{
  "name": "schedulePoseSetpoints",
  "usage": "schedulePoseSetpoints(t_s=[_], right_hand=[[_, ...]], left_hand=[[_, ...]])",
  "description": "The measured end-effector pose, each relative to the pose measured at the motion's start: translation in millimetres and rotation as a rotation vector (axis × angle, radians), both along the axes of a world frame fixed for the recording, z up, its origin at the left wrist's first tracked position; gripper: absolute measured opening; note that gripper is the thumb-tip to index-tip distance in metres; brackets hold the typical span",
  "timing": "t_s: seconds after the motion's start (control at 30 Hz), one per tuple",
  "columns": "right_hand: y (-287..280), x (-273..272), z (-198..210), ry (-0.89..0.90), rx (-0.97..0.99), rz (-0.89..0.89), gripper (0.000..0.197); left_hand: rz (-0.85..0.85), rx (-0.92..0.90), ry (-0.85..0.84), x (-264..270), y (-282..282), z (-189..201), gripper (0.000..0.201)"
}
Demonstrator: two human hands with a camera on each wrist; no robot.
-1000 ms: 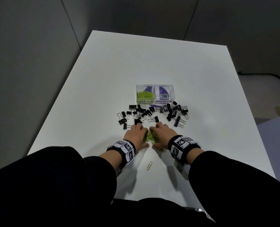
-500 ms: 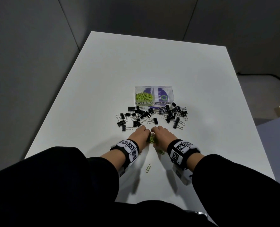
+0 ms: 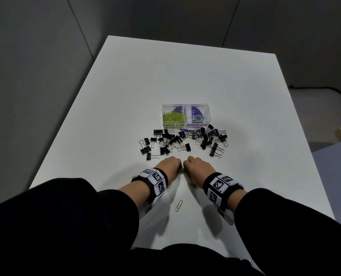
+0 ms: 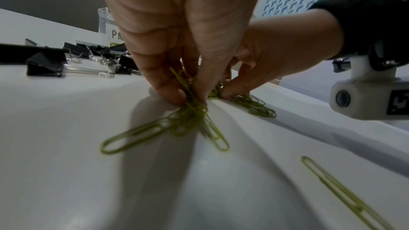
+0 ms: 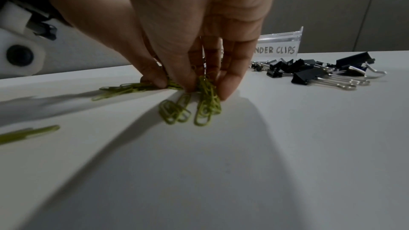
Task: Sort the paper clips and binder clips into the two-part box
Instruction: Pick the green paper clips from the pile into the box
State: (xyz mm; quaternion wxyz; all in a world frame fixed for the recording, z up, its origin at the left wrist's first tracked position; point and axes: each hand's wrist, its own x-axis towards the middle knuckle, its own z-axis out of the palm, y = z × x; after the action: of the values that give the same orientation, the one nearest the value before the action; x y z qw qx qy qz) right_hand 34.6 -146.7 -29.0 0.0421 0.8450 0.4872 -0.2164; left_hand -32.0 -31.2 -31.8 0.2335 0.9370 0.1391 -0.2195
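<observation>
We're looking down on a white surface [image 3: 125, 92], and both hands are working side by side at the near edge of the clip pile. The left hand [image 3: 168, 165] has its fingertips [image 4: 170, 93] pressed down to the surface, curled round a bunch of green paper clips [image 4: 188, 113] and pinching them; two clips splay out beneath the fingers. Right beside it, nearly touching, the right hand [image 3: 197, 166] does the same, its fingers [image 5: 230, 85] closed on its own small cluster of green paper clips [image 5: 205, 104], more of them trailing out flat toward the left hand.

A loose paper clip [image 3: 179, 205] lies on its own nearer to us, between the two wrists, and another green clip [image 3: 195, 187] peeks out by the right wristband.

Beyond the hands, the black binder clips [image 3: 185, 141] are scattered in a wide band across the surface, silver handles sticking out every way. Just behind them stands the clear two-part box [image 3: 186, 116]. Its left compartment, lettered PAPER CLIPS, holds a heap of green paper clips [image 3: 173, 118]; the right one, lettered BINDER CLIPS, shows only a purple printed insert through the plastic. A few binder clips sit right against the box's front wall.

Black sleeves [image 3: 66, 216] cover both arms, with checker-marked bands [image 3: 155, 180] at the wrists.
</observation>
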Motion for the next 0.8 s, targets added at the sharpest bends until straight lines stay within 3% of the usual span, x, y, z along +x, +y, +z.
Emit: schedulePoseSetpoints(t_s=[0.43,0.6,0.8], right_hand=[[-9,11,4,-0.059,-0.004,0.143,0.033],[-10,12,5,-0.099,0.057,0.15,0.025],[-6,18,5,-0.031,-0.006,0.12,0.028]], left_hand=[[-0.026,-0.014,-0.06,-3,16,5,0.028],[0.048,-0.094,-0.079,-8,24,5,0.028],[0.109,-0.144,-0.162,-16,34,6,0.026]])
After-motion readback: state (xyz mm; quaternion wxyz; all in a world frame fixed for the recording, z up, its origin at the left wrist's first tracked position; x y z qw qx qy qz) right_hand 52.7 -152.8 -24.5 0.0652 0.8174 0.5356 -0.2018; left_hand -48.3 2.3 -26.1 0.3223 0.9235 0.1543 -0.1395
